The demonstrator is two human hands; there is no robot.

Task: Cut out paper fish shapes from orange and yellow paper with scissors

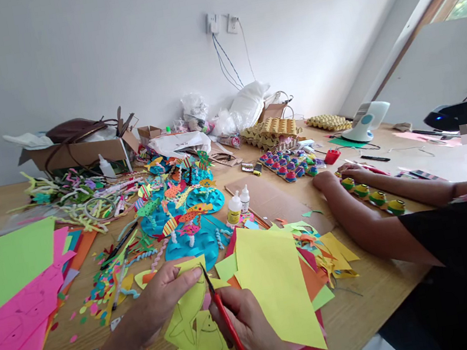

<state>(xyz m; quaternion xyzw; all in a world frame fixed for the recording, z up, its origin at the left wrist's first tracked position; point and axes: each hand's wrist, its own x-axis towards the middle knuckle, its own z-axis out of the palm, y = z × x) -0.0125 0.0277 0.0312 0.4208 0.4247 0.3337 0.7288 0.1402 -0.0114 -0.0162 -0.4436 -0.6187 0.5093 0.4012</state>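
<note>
My left hand (170, 293) pinches a piece of yellow paper (187, 302) with a drawn outline, at the lower middle of the head view. Red-handled scissors (225, 319) are held in my right hand (244, 322), their blades at the paper's right edge beside my left thumb. Below my hands lie more yellow pieces (211, 346) with fish shapes drawn on them. A stack of coloured sheets with a yellow sheet (273, 282) on top rests to the right of my right hand.
Blue bases with paper fish (187, 218) stand ahead, near two glue bottles (234, 209). Pink and green sheets (13, 331) lie left. Pipe cleaners (84, 194) and a cardboard box (77, 153) are behind. At right, a person's arms (358, 226) reach to painted egg-carton cups (376, 199).
</note>
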